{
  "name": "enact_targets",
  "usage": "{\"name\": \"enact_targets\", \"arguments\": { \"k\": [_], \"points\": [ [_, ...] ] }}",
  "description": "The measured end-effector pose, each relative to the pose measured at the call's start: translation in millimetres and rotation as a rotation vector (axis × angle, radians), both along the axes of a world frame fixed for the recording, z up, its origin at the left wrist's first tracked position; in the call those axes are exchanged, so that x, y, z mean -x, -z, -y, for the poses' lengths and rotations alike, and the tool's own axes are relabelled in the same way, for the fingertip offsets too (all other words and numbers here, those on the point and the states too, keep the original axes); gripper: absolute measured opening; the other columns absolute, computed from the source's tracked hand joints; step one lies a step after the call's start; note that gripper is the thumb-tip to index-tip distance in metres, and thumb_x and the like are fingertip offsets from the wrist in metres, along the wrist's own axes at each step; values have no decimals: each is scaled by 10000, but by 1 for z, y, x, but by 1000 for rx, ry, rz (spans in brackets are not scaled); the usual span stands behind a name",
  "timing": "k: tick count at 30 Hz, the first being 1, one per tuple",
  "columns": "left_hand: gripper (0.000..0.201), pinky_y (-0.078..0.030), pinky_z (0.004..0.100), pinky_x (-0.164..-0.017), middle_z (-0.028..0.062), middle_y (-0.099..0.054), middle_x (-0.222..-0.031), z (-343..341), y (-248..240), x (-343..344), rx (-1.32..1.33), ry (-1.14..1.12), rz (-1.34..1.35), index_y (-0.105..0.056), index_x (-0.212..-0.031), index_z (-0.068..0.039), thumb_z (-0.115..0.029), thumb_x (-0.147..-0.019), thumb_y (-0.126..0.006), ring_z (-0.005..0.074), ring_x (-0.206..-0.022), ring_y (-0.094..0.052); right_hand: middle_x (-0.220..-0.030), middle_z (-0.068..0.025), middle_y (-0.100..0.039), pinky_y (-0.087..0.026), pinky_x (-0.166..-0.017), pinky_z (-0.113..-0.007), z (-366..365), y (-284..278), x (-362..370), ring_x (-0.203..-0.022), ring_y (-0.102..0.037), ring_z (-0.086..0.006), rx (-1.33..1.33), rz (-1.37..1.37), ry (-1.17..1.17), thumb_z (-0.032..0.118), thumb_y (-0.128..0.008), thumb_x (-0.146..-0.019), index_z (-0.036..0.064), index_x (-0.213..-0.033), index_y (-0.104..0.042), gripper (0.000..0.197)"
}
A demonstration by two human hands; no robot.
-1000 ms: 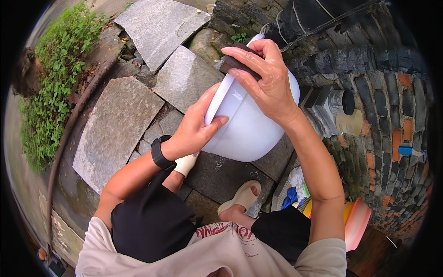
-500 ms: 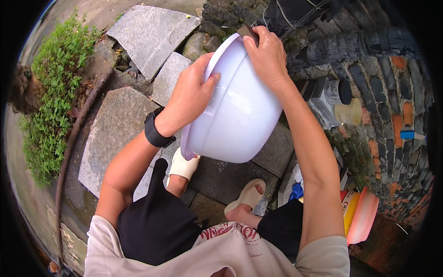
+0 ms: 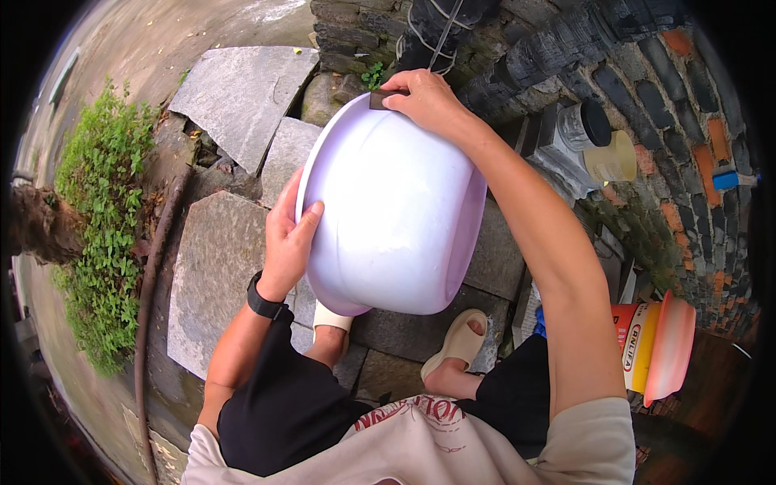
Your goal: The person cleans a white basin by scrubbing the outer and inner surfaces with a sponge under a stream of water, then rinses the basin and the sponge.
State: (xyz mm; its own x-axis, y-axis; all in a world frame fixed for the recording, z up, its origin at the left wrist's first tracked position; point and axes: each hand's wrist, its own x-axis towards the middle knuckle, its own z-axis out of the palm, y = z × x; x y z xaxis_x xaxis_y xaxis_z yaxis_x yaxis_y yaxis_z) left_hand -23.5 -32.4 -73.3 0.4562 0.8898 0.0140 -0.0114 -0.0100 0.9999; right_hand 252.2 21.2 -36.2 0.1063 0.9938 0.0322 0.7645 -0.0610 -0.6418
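Note:
A white plastic basin (image 3: 396, 210) is tipped on its side in front of me, its flared rim facing left and its outer wall and base turned to the right. My left hand (image 3: 289, 236) grips the rim's left side, thumb on the outer wall and fingers behind the rim. At the basin's upper edge, my right hand (image 3: 428, 101) pinches a small dark brown block (image 3: 378, 99), perhaps a sponge, against the rim. Part of the block lies under the fingers.
Uneven stone slabs (image 3: 218, 275) lie underfoot. A brick wall (image 3: 655, 89) rises on the right, with jars (image 3: 610, 158) beside it and a blue brush (image 3: 731, 180). A red and yellow bucket (image 3: 643, 343) stands lower right. Green plants (image 3: 105, 234) and a pipe (image 3: 149, 307) run along the left.
The basin has turned so more of its outer wall and base faces me. My left hand has moved lower along the rim; my right hand with the block has shifted left and down.

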Motion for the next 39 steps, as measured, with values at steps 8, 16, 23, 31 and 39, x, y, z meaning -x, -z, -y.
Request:
{"name": "enact_targets", "arguments": {
  "k": [8,16,23,31,39],
  "points": [
    [522,-369,323,-1048,163,-500,-1373,2,-11,11,-19,-89,73,-408,-1391,76,-50,-912,-573,194,-1235,-491,-1014,-114,-607,-443,-912,-389,52,-35,84,-1016,-550,-291,-369,103,-328,179,-734,-763,69,-1070,-667,333],
    [572,-341,349,-1070,176,-487,-1392,4,-12,19,-351,-23,-92,-379,-1413,68,-105,-912,-595,224,-1273,-466,-998,-156,-627,-464,-876,-400,35,-14,23,-971,-561,-307,-521,174,22,255,-670,-838,60,-1121,-679,344],
    [663,-385,352,-1022,159,-528,-1310,-14,-47,13,-60,70,75,-343,-1427,32,-307,-914,-591,222,-1190,-517,-986,-98,-556,-443,-807,-381,69,-34,86,-953,-523,-266,-603,92,-267,170,-776,-698,87,-1066,-658,396],
    [737,-459,314,-938,148,-613,-1188,-35,-64,-2,-204,-77,-144,-471,-1341,68,-252,-757,-788,176,-1071,-578,-867,-78,-647,-466,-832,-370,43,-39,90,-872,-580,-263,-683,-47,-476,166,-770,-663,61,-884,-672,263],
    [794,-475,322,-937,183,-593,-1246,-20,-51,2,-232,16,-186,-432,-1367,89,-108,-700,-815,201,-1097,-593,-963,-191,-699,-526,-853,-378,-26,-4,-3,-926,-676,-312,-225,-14,74,275,-736,-769,43,-1030,-703,350]
  ]
}}
